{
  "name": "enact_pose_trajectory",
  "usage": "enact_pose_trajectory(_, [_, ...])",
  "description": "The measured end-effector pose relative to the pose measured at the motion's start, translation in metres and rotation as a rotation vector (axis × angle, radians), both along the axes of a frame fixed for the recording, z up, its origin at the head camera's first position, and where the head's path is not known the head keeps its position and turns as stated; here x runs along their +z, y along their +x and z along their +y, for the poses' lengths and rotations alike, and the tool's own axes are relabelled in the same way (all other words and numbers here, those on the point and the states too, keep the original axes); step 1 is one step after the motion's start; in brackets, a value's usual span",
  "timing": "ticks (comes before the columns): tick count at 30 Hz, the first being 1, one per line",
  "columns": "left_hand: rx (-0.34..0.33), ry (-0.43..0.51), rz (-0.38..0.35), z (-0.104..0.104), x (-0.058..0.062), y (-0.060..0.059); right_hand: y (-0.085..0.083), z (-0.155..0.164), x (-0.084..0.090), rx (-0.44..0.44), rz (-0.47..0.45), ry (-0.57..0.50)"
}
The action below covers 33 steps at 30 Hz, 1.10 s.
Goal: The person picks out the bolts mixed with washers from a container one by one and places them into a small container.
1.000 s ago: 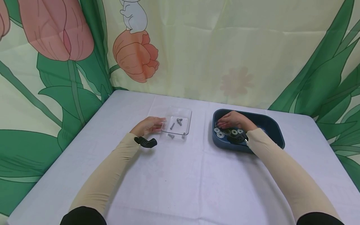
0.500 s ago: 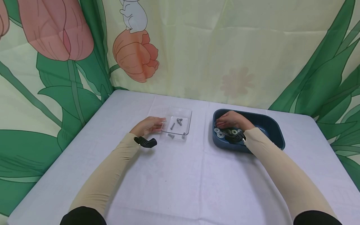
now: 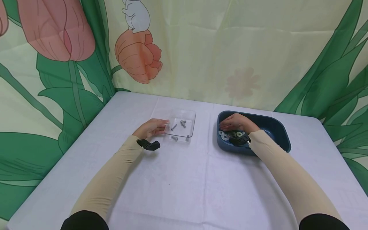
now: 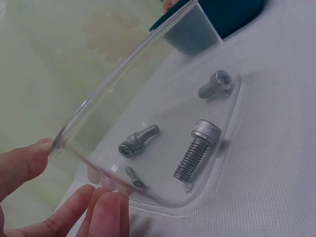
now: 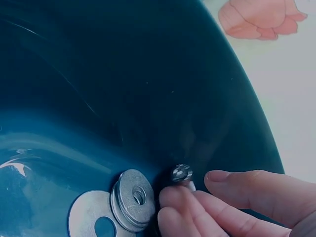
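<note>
My left hand holds the left side of a clear plastic box, thumb at its rim and fingers against the wall. In the left wrist view the box contains several metal socket-head screws, including a thick threaded screw and a shorter screw. My right hand is down inside a dark blue tub, at its left end. There its curled fingertips are around a small metal screw, whose head shows above the fingers. Beside them lie flat round washers; the hand hides part of the tub's contents.
Both containers stand toward the back of a table covered in white cloth, with a gap between them. A printed curtain hangs right behind the table's far edge. A black wrist strap partly covers several washers in the tub.
My right hand has shifted slightly left inside the tub, hiding some washers more. A thin screw in the clear box has shifted left and turned. My left hand stays on the box.
</note>
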<state>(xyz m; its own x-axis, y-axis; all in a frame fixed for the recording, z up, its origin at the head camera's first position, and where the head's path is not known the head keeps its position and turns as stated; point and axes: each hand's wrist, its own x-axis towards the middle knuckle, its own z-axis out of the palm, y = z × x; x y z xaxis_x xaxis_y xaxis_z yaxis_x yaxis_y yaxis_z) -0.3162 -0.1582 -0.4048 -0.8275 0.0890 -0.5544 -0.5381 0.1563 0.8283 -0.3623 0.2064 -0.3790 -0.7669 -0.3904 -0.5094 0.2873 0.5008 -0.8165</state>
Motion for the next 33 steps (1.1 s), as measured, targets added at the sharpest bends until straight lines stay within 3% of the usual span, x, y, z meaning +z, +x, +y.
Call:
enact_pose_trajectory(11, [-0.004, 0.008, 0.012, -0.0003, 0.0004, -0.0007, 0.0004, -0.0021, 0.0008, -0.094, -0.045, -0.074])
enact_pose_trajectory(19, [-0.004, 0.0, 0.006, -0.0001, 0.0031, 0.0007, 0.0029, -0.0037, 0.0018, -0.121, -0.019, -0.077])
enact_pose_trajectory(33, [-0.001, 0.015, 0.007, 0.0001, 0.0013, 0.0014, 0.0034, -0.0039, 0.0005, -0.16, 0.038, -0.015])
